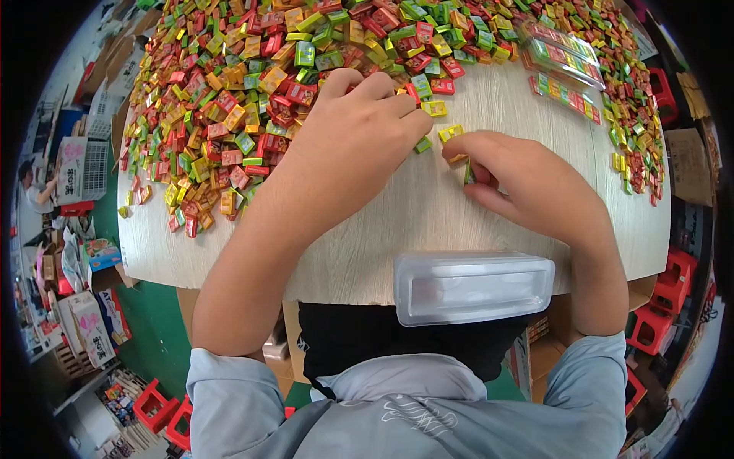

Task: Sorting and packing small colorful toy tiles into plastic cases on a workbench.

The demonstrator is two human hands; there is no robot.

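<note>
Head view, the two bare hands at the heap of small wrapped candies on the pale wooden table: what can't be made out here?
- Left hand: fingertips curl under, so whether they grip a candy is hidden.
- Right hand: fingers cover most of the small green and yellow pieces it pinches; their count is unclear.
- Clear plastic tray at the table's near edge: contents cannot be told through the glare.
- Candy heap: cut off by the top rim.

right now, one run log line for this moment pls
left hand: reaching into heap of small coloured wrapped candies | right hand: pinching yellow and green candies | clear plastic tray: at near edge of pale wooden table
</note>
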